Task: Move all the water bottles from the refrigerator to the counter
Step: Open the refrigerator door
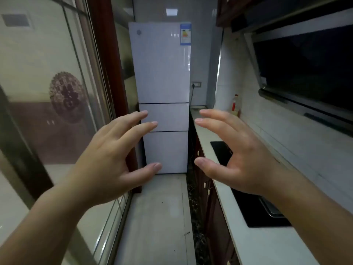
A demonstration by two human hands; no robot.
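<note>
Fridge shut, both hands empty, no bottles in sight yet.

I see the refrigerator (pixel 162 92) at the far end of the aisle with all three doors closed, so the water bottles are hidden inside, if they're there at all. My left hand (pixel 107 159) and right hand (pixel 242 155) are raised ahead of me, fingers spread wide, holding nothing. The counter (pixel 267 243) runs along my right beside a black cooktop (pixel 246 205); I judge a bottle set there could tip or crowd that edge.
</note>
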